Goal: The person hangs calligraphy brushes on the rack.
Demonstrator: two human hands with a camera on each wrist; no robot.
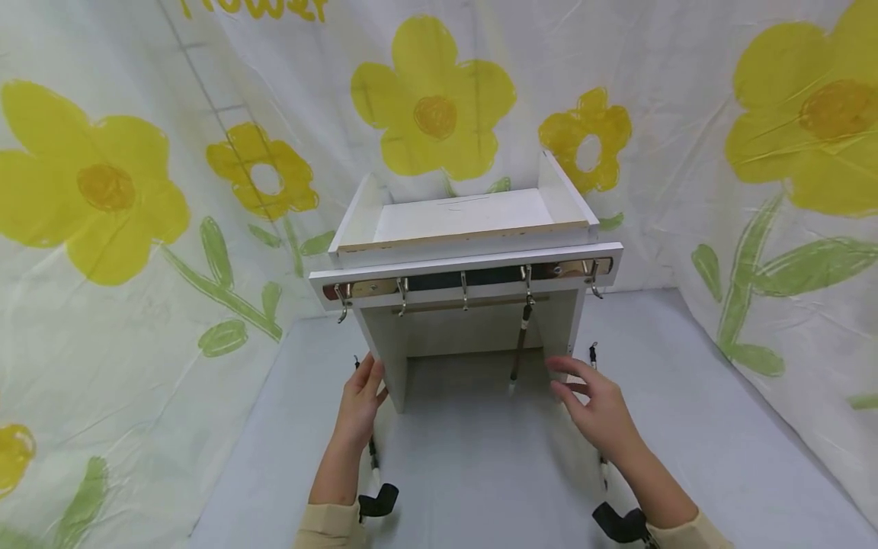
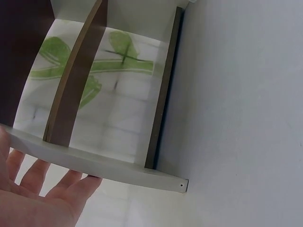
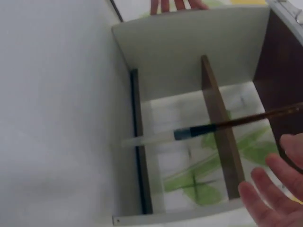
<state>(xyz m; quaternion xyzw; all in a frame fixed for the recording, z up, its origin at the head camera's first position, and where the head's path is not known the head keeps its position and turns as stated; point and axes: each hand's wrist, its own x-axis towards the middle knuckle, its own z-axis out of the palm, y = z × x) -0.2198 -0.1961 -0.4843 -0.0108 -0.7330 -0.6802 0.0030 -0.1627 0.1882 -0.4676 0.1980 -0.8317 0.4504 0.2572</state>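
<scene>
Nearest in the head view, two beige sleeves are reaching forward, and the left hand (image 1: 360, 400) is lying with straight fingers against the left side panel of a small white rack (image 1: 466, 263), holding nothing. The right hand (image 1: 593, 404) is hovering with fingers spread and relaxed just by the right side panel; whether it is actually touching the panel is hard to tell from here. The rack is standing in the middle of a pale grey table (image 1: 720, 442), close in front of the person. The left wrist view is showing that hand's fingertips (image 2: 71, 182) lying along the panel's white edge, and a brown rail (image 2: 71, 85) inside that the head view is barely giving. The right wrist view is looking through the rack at a brush (image 3: 213, 128) hanging across the opening, with the other hand's fingertips peeking over the far panel. Further up, a row of metal hooks (image 1: 465, 293) is running under the rack's shelf. Behind, a white cloth with yellow flowers (image 1: 432, 107) is draping the walls.
</scene>
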